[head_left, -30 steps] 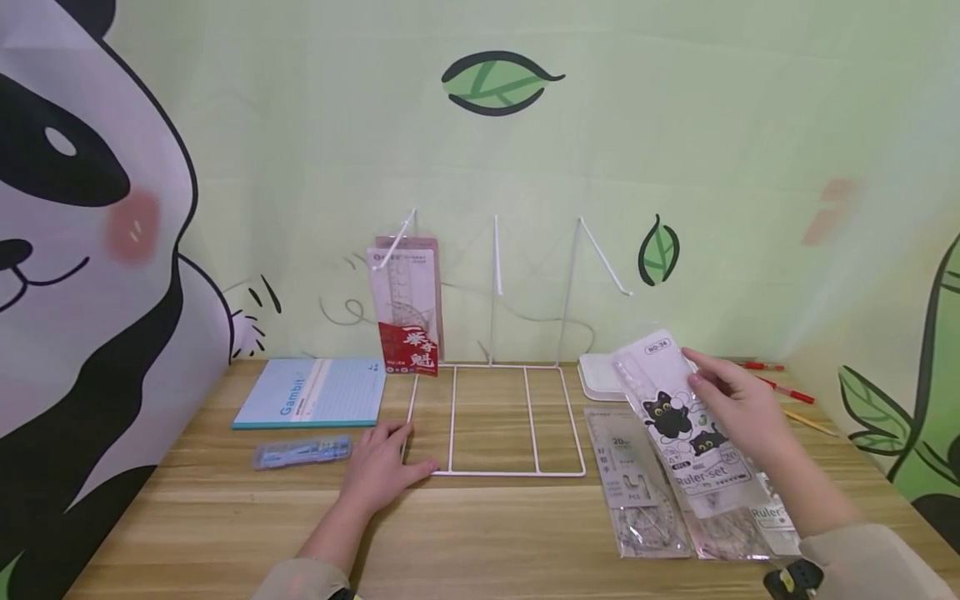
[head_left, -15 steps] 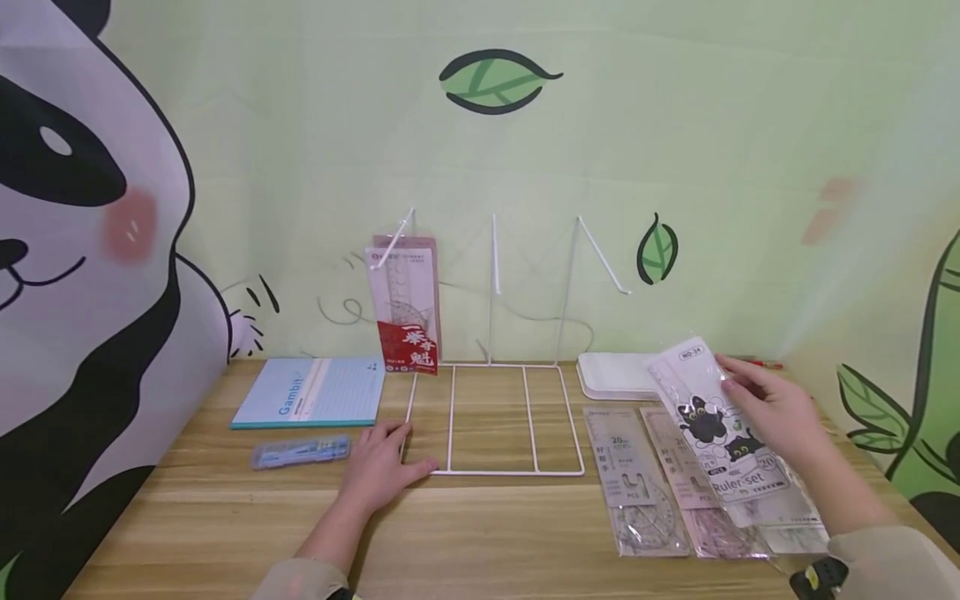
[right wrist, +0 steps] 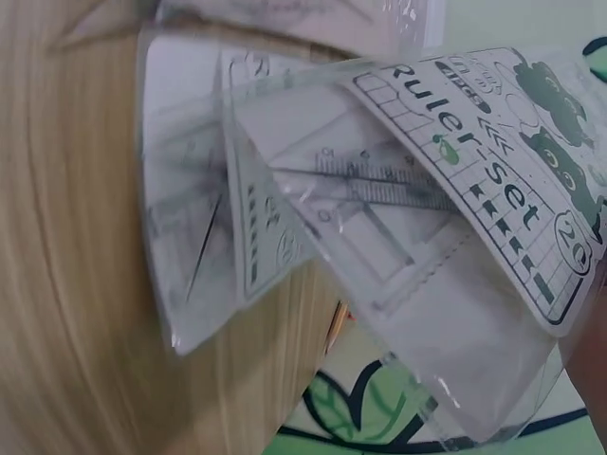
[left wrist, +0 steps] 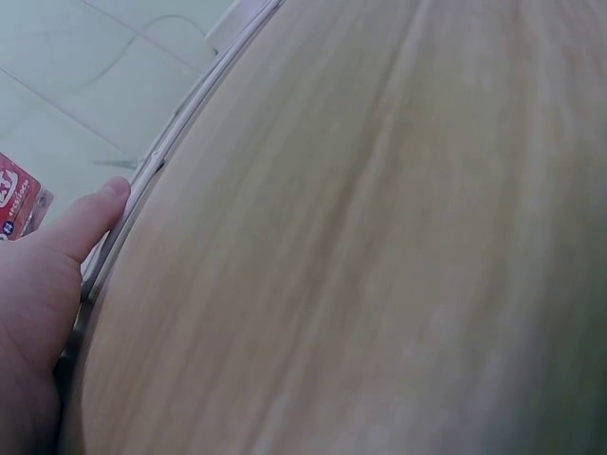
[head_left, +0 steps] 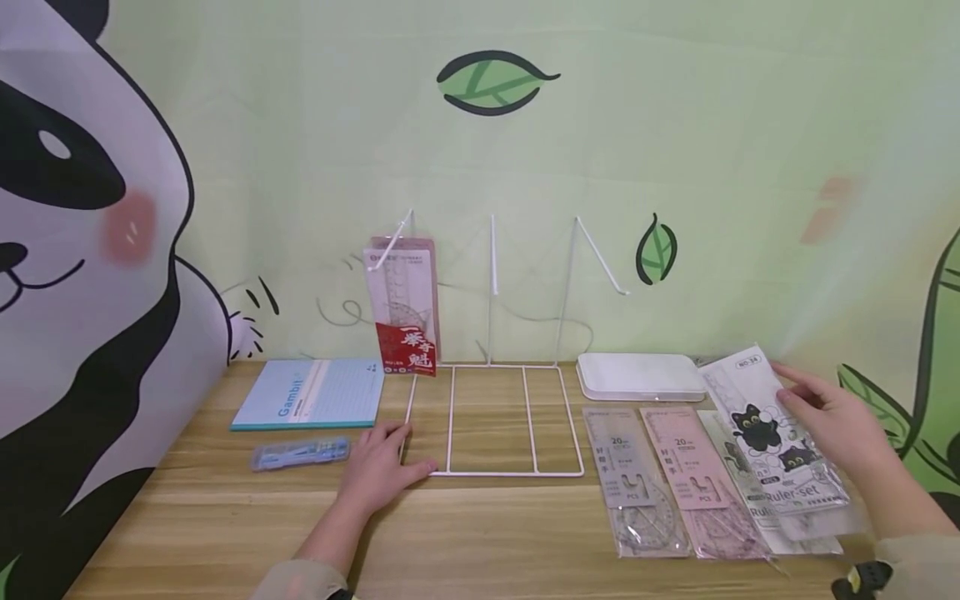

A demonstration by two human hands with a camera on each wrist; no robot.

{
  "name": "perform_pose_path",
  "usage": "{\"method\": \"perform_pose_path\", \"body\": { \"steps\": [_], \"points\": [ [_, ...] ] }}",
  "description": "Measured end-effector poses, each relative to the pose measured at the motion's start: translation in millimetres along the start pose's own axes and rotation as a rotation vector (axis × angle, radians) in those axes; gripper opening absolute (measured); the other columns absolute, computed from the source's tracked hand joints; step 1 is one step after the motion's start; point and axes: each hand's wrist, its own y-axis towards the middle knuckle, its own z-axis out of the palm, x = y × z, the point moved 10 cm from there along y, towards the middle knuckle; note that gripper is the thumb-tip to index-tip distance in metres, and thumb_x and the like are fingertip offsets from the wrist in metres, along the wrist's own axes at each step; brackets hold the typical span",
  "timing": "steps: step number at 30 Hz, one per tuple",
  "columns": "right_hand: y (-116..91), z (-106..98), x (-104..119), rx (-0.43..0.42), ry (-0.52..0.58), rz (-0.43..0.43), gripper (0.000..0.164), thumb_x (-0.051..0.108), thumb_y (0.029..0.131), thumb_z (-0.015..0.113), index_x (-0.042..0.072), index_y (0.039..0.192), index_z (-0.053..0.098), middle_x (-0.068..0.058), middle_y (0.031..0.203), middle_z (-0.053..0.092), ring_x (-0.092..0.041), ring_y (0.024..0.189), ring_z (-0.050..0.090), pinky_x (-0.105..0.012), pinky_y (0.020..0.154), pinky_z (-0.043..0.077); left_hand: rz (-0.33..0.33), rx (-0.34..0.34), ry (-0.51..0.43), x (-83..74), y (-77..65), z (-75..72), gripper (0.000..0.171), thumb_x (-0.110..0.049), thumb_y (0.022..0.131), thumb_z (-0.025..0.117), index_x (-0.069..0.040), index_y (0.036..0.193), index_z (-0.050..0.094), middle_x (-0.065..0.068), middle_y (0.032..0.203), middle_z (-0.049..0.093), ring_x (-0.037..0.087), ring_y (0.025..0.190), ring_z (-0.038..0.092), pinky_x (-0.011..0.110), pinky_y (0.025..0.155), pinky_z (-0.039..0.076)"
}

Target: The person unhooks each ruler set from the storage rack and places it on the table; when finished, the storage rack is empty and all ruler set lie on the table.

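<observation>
My right hand (head_left: 832,417) pinches the upper right edge of a clear ruler set packet (head_left: 780,442) printed with black cats, tilted above the table. Its "Ruler-set" card fills much of the right wrist view (right wrist: 493,171). Beneath it lies a similar ruler set packet (head_left: 761,517), partly covered. A pink ruler set packet (head_left: 693,467) and a grey ruler set packet (head_left: 626,467) lie to the left. My left hand (head_left: 382,462) rests on the front left corner of the white wire display rack (head_left: 502,474). The thumb (left wrist: 100,213) touches the wire in the left wrist view.
Packaged ruler sets (head_left: 405,308) hang on the rack's left hook; the middle and right hooks stick out bare. A white case (head_left: 641,377) stands behind the packets. A blue notebook (head_left: 311,393) and a blue pen pack (head_left: 300,452) lie left on the wooden table (head_left: 480,542).
My right hand has moved right with the ruler set packet, uncovering the white case, the pink packet and part of the packet beneath. My left hand has stayed on the rack.
</observation>
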Motion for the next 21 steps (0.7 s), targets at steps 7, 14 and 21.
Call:
{"method": "perform_pose_path", "body": {
  "steps": [7, 14, 21],
  "points": [
    [2, -2, -24, 0.041, -0.099, -0.01, 0.05, 0.033, 0.097, 0.05, 0.0, 0.135, 0.046, -0.025, 0.103, 0.061, -0.027, 0.079, 0.058, -0.037, 0.062, 0.042, 0.012, -0.006, -0.008, -0.3, -0.7, -0.7, 0.083, -0.061, 0.074, 0.067, -0.002, 0.131, 0.053, 0.016, 0.13, 0.049, 0.035, 0.117, 0.041, 0.052, 0.097, 0.034],
    [-2, -5, -57, 0.076, -0.177, 0.03, 0.05, 0.03, 0.096, 0.053, -0.006, 0.131, 0.047, -0.032, 0.104, 0.059, -0.037, 0.08, 0.059, -0.048, 0.064, 0.044, 0.008, -0.013, -0.003, 1.4, 1.0, -1.3, 0.082, -0.06, 0.075, 0.067, -0.003, 0.132, 0.053, 0.015, 0.131, 0.049, 0.036, 0.118, 0.041, 0.053, 0.097, 0.034],
    [-8, -11, -81, 0.071, -0.197, 0.078, 0.052, 0.028, 0.097, 0.052, -0.009, 0.132, 0.043, -0.035, 0.104, 0.057, -0.024, 0.07, 0.057, -0.037, 0.059, 0.04, 0.003, -0.001, 0.006, 0.7, 0.2, 0.3, 0.082, -0.061, 0.075, 0.066, -0.003, 0.131, 0.053, 0.015, 0.131, 0.049, 0.035, 0.117, 0.041, 0.053, 0.097, 0.034]
  ]
}}
